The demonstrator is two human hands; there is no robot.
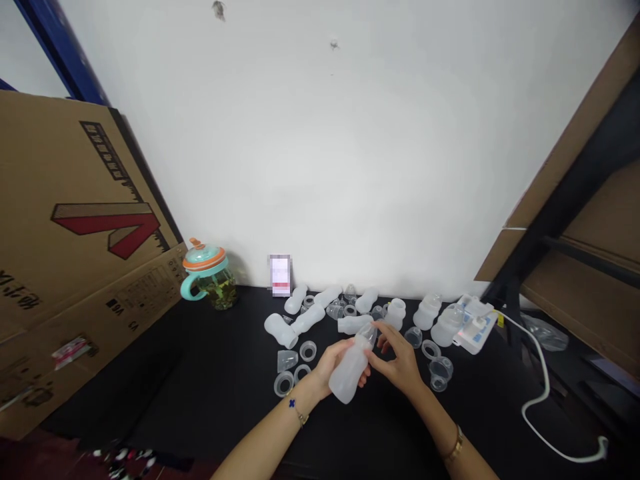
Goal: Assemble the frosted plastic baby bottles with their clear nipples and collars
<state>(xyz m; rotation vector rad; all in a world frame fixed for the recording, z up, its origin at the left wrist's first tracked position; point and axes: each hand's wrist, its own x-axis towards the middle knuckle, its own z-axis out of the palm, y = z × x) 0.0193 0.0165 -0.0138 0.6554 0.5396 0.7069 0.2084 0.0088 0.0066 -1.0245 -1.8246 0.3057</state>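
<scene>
A milky white baby bottle (349, 375) is tilted in front of me, its clear cap pointing up and to the right. My left hand (333, 363) is wrapped around the bottle near its neck. On the clear cap (369, 333), the index finger and thumb of my right hand (399, 359) close from the right side. Behind the hands lie several more bottle bodies, among them one on its side (354, 325) and an upright one (395, 313). Two capped bottles, one being the nearer bottle (447, 325), stand at the right. Loose rings (308, 351) and a clear cap (287, 361) lie at the left.
A glass teapot (220, 287) with an orange and turquoise lid stands at the back left, near a large carton (75, 220). A phone (281, 275) leans against the wall. On the right is a white power strip (475, 327) with a cable (543, 367) running forward.
</scene>
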